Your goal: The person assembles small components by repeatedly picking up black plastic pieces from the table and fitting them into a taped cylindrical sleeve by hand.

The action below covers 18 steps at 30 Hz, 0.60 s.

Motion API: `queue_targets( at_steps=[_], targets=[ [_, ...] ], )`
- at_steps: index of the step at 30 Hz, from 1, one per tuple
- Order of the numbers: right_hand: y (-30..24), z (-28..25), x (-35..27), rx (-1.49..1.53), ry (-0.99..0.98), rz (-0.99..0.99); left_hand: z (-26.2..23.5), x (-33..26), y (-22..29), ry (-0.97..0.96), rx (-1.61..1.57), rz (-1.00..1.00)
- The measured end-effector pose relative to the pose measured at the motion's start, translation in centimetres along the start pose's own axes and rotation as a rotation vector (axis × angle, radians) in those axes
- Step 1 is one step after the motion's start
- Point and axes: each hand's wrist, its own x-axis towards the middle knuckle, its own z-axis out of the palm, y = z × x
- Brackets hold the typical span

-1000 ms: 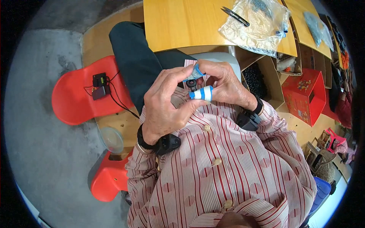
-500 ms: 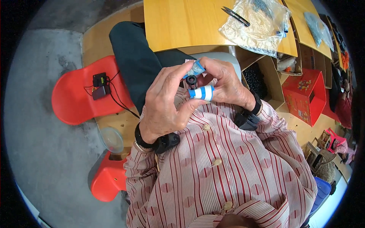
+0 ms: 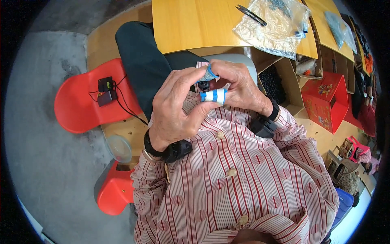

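Hands met close to the chest, above the lap. Left hand (image 3: 178, 110) pinched a white-and-blue striped tube (image 3: 213, 96) between thumb and fingers. Right hand (image 3: 239, 87) held a small black part (image 3: 204, 85) and a blue piece (image 3: 210, 75) just above it, grip narrow. Surface (image 3: 195, 24) carried a plastic bag (image 3: 276, 22) and pen (image 3: 252, 15). Risk, my read: the part is tiny and the pinch shallow, so a slip drops it into the lap or onto the floor.

My fingers (image 3: 191, 87) cover most of the little black part (image 3: 204, 85), so can't tell what it is. The stuff in the plastic bag (image 3: 276, 24) is too small and blurry to make out.
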Motion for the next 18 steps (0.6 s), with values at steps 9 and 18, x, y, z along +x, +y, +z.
queue_targets(
  at_steps=[9, 18],
  targets=[
    [1.1, -0.7, 0.3, -0.157, -0.007, -0.206, -0.3, -0.1, 0.4, -0.016, -0.112, -0.094],
    [1.1, -0.3, 0.5, -0.285, 0.020, -0.247, 0.1, -0.6, -0.8, 0.059, -1.023, -0.757]
  ],
)
